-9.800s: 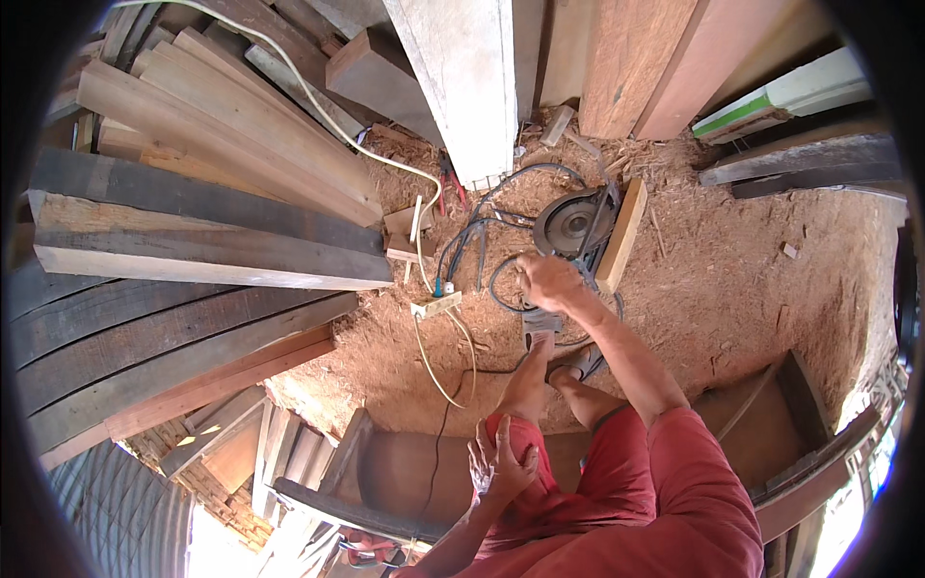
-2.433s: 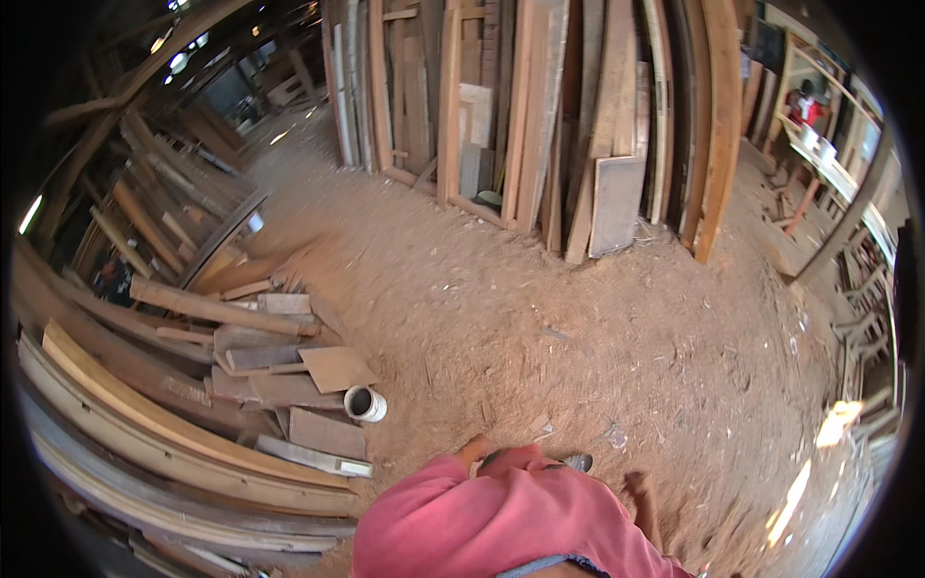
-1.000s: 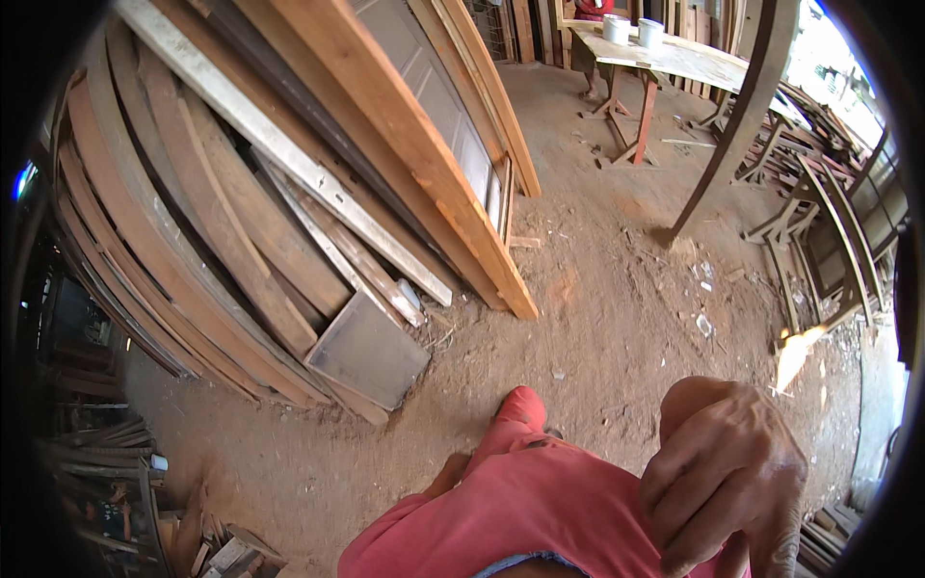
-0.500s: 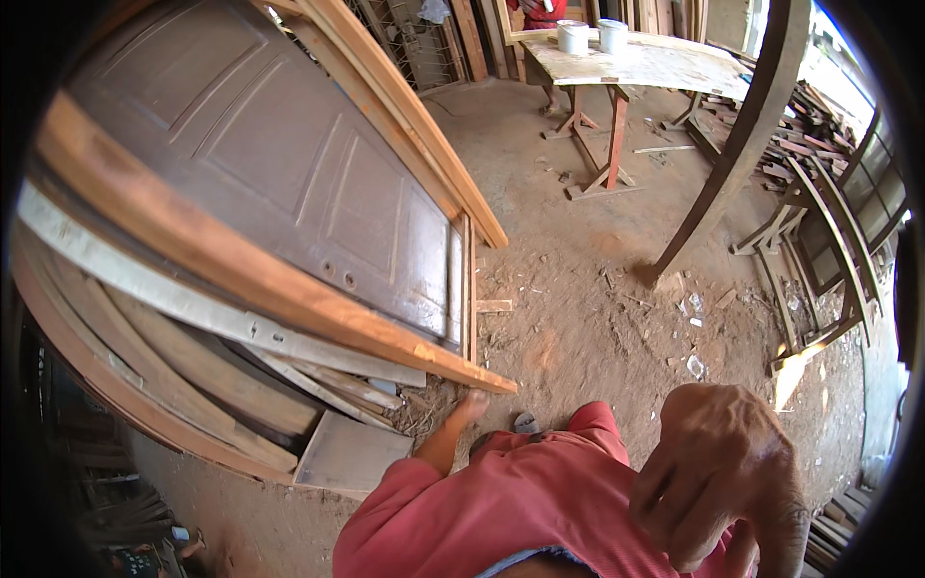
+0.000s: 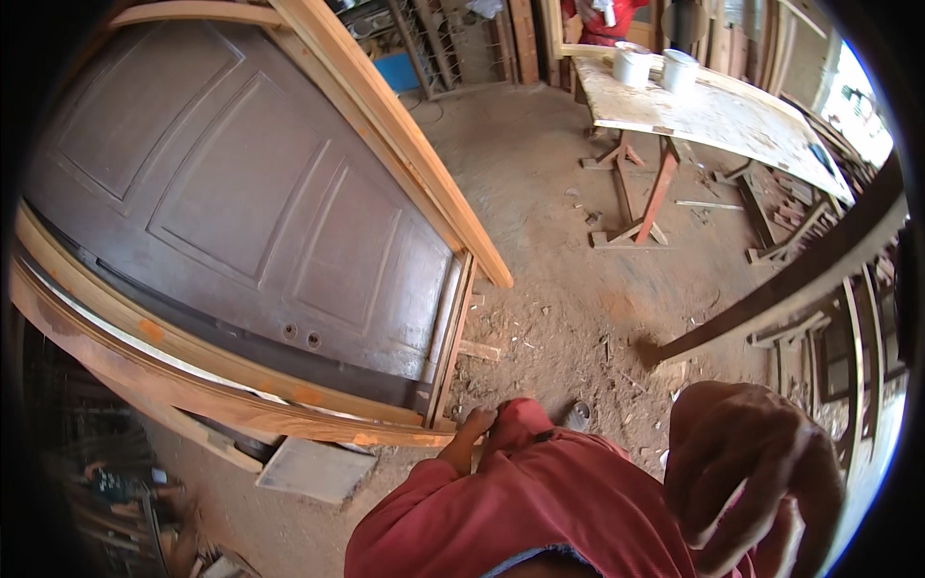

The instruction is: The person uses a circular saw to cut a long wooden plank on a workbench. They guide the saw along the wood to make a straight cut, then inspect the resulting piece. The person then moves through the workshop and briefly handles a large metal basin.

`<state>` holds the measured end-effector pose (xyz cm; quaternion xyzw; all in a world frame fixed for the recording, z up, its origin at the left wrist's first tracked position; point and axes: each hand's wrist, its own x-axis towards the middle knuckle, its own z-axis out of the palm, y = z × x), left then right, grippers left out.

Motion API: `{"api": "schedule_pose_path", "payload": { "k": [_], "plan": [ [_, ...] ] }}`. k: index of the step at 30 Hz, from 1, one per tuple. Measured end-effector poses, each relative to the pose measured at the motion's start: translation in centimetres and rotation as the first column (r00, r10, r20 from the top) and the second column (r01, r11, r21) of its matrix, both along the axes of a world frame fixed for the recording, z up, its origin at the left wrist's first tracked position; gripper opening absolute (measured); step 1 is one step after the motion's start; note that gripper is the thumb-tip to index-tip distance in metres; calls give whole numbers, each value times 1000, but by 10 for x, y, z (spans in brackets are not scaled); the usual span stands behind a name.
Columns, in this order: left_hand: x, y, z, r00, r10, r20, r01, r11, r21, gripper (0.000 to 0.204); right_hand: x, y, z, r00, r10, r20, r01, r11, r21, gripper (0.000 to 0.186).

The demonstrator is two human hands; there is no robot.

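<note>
A dark brown panelled door (image 5: 231,183) lies at a slant on my left inside an orange-brown wooden frame (image 5: 289,409). Close to the frame's near right corner is my left hand (image 5: 472,422), beside my red-clothed leg (image 5: 525,419). Its fingers are too small to make out, and I cannot tell whether it touches the frame. Large in the lower right, my right hand (image 5: 752,462) is raised with the back of the hand uppermost. Its fingers are bent inward, and anything inside them is hidden.
Two white buckets (image 5: 632,65) stand on a worn worktable (image 5: 713,111) at the back, with a person in red (image 5: 617,21) behind it. A dark post (image 5: 790,270) slants up on the right. A flat board (image 5: 316,469) lies below the frame; debris litters the dirt floor.
The view has turned, so the worktable and post sit farther right and lower. The near frame beam now meets the door's corner instead of jutting past it. My left hand stays near that corner.
</note>
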<state>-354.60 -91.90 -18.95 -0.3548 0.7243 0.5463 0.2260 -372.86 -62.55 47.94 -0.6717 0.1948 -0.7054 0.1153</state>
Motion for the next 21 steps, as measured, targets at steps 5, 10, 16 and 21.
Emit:
{"api": "schedule_pose_path", "payload": {
  "k": [5,10,16,21],
  "plan": [
    [23,16,-12,963,141,228,-154,987,38,26,-106,-11,2,959,271,-80,-271,962,14,30],
    [2,24,-2,943,135,304,-155,987,42,26,-199,-73,-26,907,405,-113,-409,912,-10,21],
    [-190,-40,-33,987,-59,152,52,997,50,27,-345,-123,-60,849,418,-324,-351,904,244,40],
    [-360,-146,-32,877,-273,-394,178,949,-261,28,-486,-191,-276,884,-442,153,149,576,804,60]
  ]
}}
